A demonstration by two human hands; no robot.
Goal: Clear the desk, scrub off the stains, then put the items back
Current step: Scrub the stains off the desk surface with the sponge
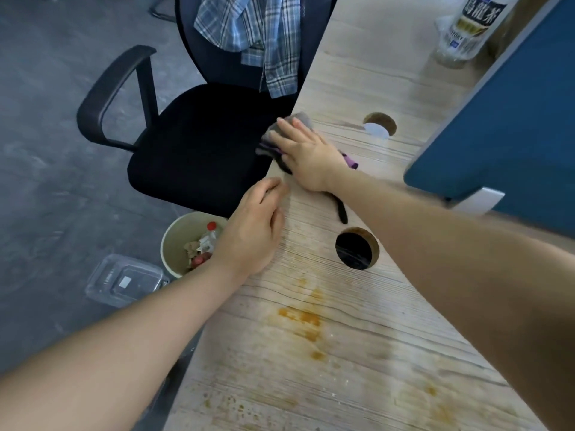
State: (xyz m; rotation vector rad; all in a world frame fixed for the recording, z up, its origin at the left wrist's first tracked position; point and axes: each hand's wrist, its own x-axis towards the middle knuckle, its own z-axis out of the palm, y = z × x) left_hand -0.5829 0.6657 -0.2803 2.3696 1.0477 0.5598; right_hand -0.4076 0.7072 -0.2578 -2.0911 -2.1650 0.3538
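My right hand (306,157) presses flat, fingers straight, on a grey and purple cloth (273,136) at the left edge of the light wooden desk (348,88). The cloth hangs partly over the edge. My left hand (253,233) rests at the desk edge just nearer to me, fingers loosely curled, holding nothing. Orange-brown stains (303,318) spread across the desk surface close to me. A tea bottle (468,26) stands at the far end of the desk.
Two round cable holes (357,248) (380,124) pierce the desk. A blue partition (510,129) borders its right side. A black office chair (199,141) with a plaid shirt (258,35) stands left; below are a bin with rubbish (174,244) and a clear plastic box (124,279).
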